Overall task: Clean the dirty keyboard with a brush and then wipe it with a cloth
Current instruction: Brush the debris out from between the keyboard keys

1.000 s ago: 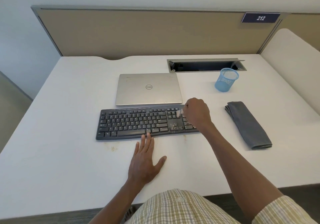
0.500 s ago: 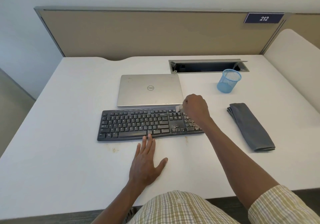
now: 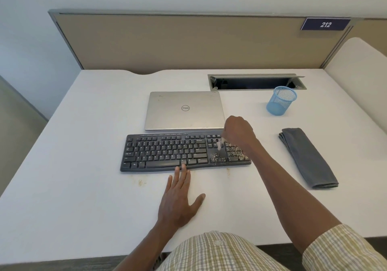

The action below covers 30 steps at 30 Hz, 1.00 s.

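1. Here the black keyboard [image 3: 185, 153] lies on the white counter [image 3: 83, 187], just in front of a closed silver Dell laptop [image 3: 185, 110], with crumbs scattered over its number pad end.
2. The right hand [image 3: 238, 132] is curled into a fist over the number pad, gripping a small brush [image 3: 219, 144] whose pale bristles point down onto the keys.
3. The left hand [image 3: 178, 199] lies flat on the counter with fingers straight and thumb spread, its fingertips touching the keyboard's front edge below the space bar; it holds nothing.
4. The folded grey cloth [image 3: 307, 157] lies on the counter to the right of the keyboard, apart from both hands.
5. A blue mesh pen cup [image 3: 281, 101] stands behind the cloth, near the cable slot [image 3: 255, 82].
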Each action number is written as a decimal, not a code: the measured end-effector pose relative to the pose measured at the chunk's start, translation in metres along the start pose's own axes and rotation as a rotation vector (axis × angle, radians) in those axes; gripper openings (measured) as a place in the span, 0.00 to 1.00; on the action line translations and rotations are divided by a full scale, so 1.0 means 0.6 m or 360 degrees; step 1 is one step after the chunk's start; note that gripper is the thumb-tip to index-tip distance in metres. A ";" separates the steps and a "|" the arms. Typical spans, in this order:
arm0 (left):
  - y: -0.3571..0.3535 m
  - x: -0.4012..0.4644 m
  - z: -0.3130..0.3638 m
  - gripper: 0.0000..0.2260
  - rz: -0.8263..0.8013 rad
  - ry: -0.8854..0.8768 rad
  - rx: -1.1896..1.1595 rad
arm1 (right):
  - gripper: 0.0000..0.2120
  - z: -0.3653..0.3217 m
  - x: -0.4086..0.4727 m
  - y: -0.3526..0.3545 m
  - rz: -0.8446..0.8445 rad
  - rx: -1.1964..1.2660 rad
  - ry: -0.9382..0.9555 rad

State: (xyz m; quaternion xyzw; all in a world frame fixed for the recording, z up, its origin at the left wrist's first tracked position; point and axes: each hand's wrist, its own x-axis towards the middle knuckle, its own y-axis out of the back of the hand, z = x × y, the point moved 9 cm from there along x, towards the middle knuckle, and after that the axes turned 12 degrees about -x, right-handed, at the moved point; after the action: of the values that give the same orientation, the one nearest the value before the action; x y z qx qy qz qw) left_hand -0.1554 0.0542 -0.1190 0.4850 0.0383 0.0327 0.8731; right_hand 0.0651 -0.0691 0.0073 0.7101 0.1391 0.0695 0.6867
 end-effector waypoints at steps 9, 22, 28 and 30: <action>0.000 0.000 0.000 0.41 -0.0004 -0.0002 -0.0016 | 0.10 -0.007 0.010 -0.009 -0.0214 -0.0076 0.0079; 0.000 0.001 0.000 0.41 -0.0001 -0.0012 -0.0015 | 0.05 -0.017 0.029 -0.002 -0.0046 0.0070 0.0048; 0.001 0.000 0.001 0.41 0.0012 -0.0016 -0.0030 | 0.07 -0.029 0.012 -0.017 -0.0112 0.0014 0.0068; 0.003 0.000 0.001 0.41 0.0026 -0.0016 -0.0036 | 0.10 -0.036 0.010 -0.012 -0.0187 -0.0057 0.0165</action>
State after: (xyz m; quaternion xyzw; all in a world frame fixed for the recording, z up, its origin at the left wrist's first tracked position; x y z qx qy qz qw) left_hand -0.1555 0.0544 -0.1170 0.4755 0.0296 0.0379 0.8784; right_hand 0.0639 -0.0468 0.0004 0.6838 0.2148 0.0682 0.6940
